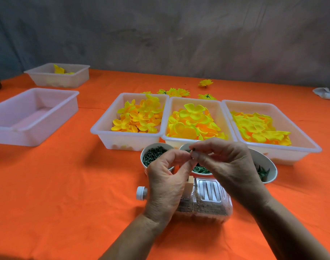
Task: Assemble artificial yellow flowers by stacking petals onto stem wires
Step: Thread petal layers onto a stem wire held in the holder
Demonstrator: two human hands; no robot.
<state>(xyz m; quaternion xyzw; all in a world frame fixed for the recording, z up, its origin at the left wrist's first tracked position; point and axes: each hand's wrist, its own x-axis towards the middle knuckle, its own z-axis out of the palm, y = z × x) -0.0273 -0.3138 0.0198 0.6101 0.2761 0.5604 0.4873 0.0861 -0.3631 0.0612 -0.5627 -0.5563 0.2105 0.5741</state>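
Both hands, left [165, 182] and right [225, 161], pinch a small dark green stem piece [191, 150] above the cups [154, 154], so keep fingers tight and steady before reaching to the petal trays [193, 121].

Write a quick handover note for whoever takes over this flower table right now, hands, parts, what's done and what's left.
Hands: left hand and right hand meet above the cups, pinching a small green part; exactly what it is, too small to tell.
Parts: three trays of yellow petals; cups of green pieces in front of them.
Done: a few finished flowers lie behind the trays.
Left: no petals on this piece yet; stack them from the trays.
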